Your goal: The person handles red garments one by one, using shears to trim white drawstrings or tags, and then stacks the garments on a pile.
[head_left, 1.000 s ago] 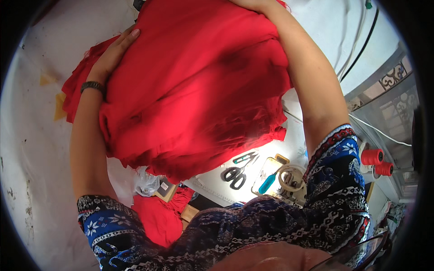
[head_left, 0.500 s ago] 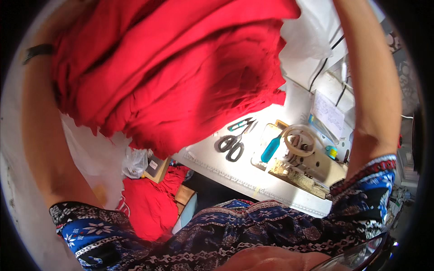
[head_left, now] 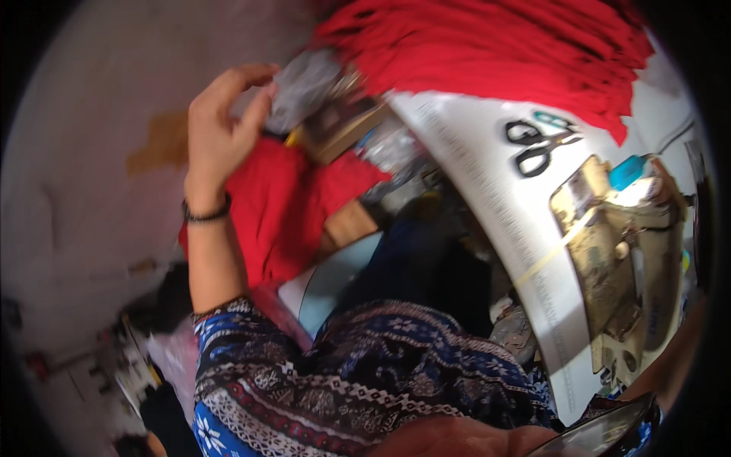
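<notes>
My left hand (head_left: 217,133), with a dark bracelet at its wrist, is raised at the left. Its thumb and fingers are apart and hold nothing I can see. The fingertips are next to a crumpled clear plastic bag (head_left: 304,87); whether they touch it I cannot tell. Below them hangs red cloth (head_left: 270,221). A big heap of gathered red cloth (head_left: 487,53) lies on the far part of the white table (head_left: 487,183). Only part of my right forearm (head_left: 670,365) shows at the lower right edge; its hand is out of sight.
Black-handled scissors (head_left: 533,148) and a small green-handled cutter (head_left: 554,119) lie beside the heap. A sewing machine (head_left: 647,282) with a teal piece (head_left: 627,173) on it stands at the right. A cardboard box (head_left: 346,129) is beyond the table's left edge.
The view has swung left. The large red cloth, earlier raised between my arms, now lies on the table. My left hand has come away from it to near the plastic bag.
</notes>
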Available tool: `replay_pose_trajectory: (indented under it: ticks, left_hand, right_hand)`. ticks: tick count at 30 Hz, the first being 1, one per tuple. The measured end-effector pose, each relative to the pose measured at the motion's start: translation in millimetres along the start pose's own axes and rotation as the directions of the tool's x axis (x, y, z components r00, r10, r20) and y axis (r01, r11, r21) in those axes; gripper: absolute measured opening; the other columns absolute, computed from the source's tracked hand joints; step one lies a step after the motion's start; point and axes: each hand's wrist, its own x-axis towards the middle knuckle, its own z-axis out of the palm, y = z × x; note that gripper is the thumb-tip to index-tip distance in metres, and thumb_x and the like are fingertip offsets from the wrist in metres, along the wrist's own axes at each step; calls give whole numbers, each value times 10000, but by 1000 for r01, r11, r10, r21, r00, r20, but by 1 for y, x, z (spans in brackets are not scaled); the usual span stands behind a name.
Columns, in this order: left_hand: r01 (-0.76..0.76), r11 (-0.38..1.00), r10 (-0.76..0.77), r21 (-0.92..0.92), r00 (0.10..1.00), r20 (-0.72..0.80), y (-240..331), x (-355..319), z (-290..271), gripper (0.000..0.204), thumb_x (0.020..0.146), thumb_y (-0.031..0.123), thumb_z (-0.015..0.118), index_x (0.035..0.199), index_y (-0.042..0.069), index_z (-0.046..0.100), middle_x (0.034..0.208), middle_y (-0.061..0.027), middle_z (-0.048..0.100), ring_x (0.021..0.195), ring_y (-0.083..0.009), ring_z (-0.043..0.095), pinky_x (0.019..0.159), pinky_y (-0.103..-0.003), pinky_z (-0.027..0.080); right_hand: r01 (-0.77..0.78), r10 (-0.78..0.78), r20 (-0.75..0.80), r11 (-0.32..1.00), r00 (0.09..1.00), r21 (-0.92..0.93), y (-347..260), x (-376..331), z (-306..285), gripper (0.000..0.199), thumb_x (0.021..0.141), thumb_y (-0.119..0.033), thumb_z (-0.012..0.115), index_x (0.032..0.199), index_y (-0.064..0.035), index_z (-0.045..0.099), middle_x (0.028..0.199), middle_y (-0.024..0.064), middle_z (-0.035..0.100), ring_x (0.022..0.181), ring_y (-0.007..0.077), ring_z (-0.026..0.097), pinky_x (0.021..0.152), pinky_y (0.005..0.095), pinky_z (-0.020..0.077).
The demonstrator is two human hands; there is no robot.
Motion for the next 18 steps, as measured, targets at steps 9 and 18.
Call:
replay_pose_trajectory:
  ticks: [9,18]
  left_hand:
    - [480,558,-745,678,649,154,-175,-308,166,944,790,546,599,1495,71,190,1565,-147,146,1454,-318,71,1129,-591,84]
    - [381,677,-455,630,889,-48,-203,-257,220,475,847,157,471,1319,105,479,1420,-86,437,1343,-303,350,1070,-568,275]
  right_hand:
    - [-481,338,403,810,851,336,-92,-145,89,331,784,-78,673,1103,-7,620,1082,123,651,1061,253,596,941,346,428]
    - [-811,478,675,481,561,333,-117,-299,221,339,784,-89,717,1100,2,632,1015,141,661,868,209,639,726,306,502]
